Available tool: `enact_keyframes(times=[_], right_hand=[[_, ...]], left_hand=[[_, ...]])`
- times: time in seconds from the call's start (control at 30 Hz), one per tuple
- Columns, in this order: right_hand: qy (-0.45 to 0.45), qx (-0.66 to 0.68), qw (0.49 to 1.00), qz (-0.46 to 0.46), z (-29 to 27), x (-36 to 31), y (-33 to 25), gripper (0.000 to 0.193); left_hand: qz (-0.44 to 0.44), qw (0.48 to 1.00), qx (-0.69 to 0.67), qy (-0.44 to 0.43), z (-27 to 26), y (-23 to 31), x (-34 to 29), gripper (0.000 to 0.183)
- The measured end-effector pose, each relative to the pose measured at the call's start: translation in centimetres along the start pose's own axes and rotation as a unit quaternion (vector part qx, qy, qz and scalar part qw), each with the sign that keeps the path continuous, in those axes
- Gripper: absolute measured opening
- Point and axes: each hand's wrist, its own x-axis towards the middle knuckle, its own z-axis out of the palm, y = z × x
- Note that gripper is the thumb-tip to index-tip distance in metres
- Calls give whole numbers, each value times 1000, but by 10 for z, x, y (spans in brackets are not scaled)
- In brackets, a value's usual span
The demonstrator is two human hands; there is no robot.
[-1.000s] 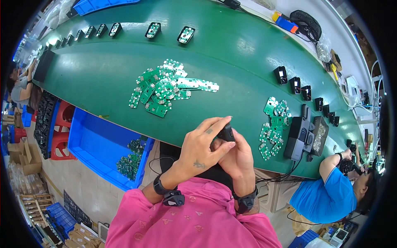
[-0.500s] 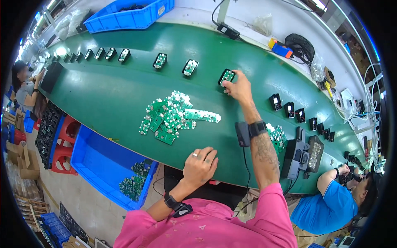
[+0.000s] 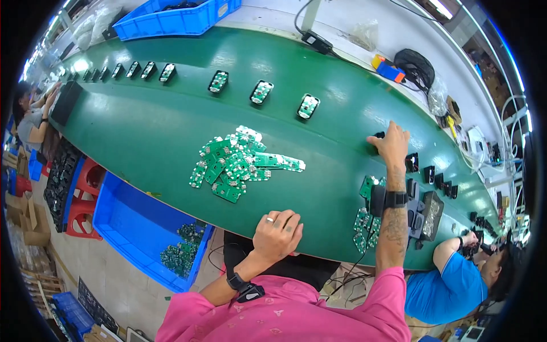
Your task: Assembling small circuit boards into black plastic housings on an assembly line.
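Observation:
My right hand [image 3: 392, 147] reaches out to the row of black plastic cases, its thumb and fingers around a black case [image 3: 376, 138] that they mostly hide. My left hand [image 3: 277, 232] rests at the table's near edge, fingers curled in, with nothing visible in them. A black case with a green-and-white circuit board inside [image 3: 308, 106] stands to the left of my right hand, apart from it. A heap of green circuit boards [image 3: 231, 162] lies mid-table. More circuit boards [image 3: 364, 228] lie beside my right forearm.
Several filled cases [image 3: 218, 82] line the far side leftward; black cases [image 3: 430, 174] continue rightward. A grey device [image 3: 415, 214] and a metal tray [image 3: 433, 215] stand at right. A blue bin [image 3: 142, 228] sits below the table. One co-worker [image 3: 456, 279] sits right, another [image 3: 31, 122] far left.
My right hand has let go of the filled case and moved right to the row of black cases. That filled case now stands on the table. My left hand has barely moved.

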Motion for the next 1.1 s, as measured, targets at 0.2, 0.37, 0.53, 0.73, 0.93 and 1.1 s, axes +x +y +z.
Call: enact_keyframes(times=[0.2,0.37,0.53,0.73,0.93,1.1], right_hand=[[-159,120,977,70,-15,-16,-9,39],[-255,404,878,-11,-85,-117,-84,49],[-239,475,847,5,-113,-193,-94,54],[-116,217,968,55,-107,-276,-38,61],[-135,144,980,-39,-106,-328,-27,62],[-45,207,965,-152,-82,-335,6,41]], left_hand=[[-57,997,-59,-6,3,-1,1,43],[-218,930,-291,-47,-9,41,31,87],[-106,959,-256,-66,10,23,19,46],[-260,863,-419,-107,-4,14,16,28],[-276,821,-478,-144,-4,20,18,21],[-233,803,-472,-280,-9,30,14,35]])
